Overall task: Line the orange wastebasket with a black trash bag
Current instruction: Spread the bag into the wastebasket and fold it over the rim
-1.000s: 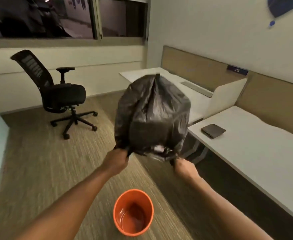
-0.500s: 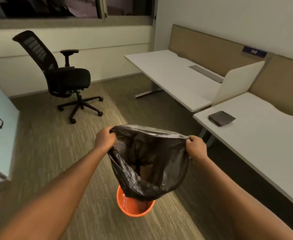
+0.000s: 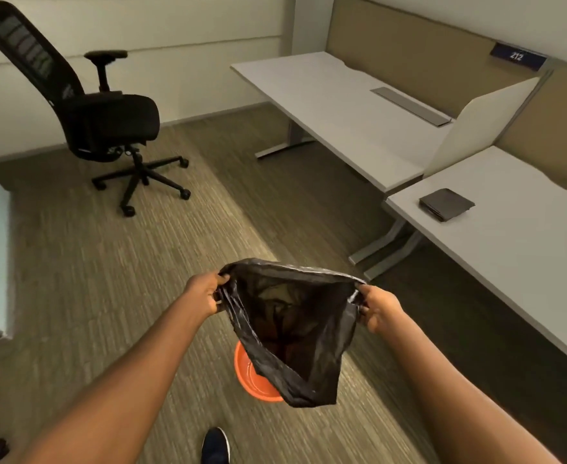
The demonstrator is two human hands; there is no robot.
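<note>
A black trash bag (image 3: 292, 333) hangs with its mouth held wide between my two hands. My left hand (image 3: 207, 293) grips the left edge of the mouth and my right hand (image 3: 377, 308) grips the right edge. The bag's bottom droops down over the orange wastebasket (image 3: 247, 370), which stands on the carpet below. Only the left part of the basket's rim and inside shows; the bag covers the remainder.
A black office chair (image 3: 108, 118) stands at the back left. White desks (image 3: 342, 105) run along the right, with a folded black item (image 3: 446, 204) on the nearer desk (image 3: 509, 236). My dark shoe (image 3: 216, 445) is on the carpet just below the basket.
The bag flipped from puffed up above my hands to hanging down, mouth open. My view has tilted further down and the bag now hangs lower over the basket.
</note>
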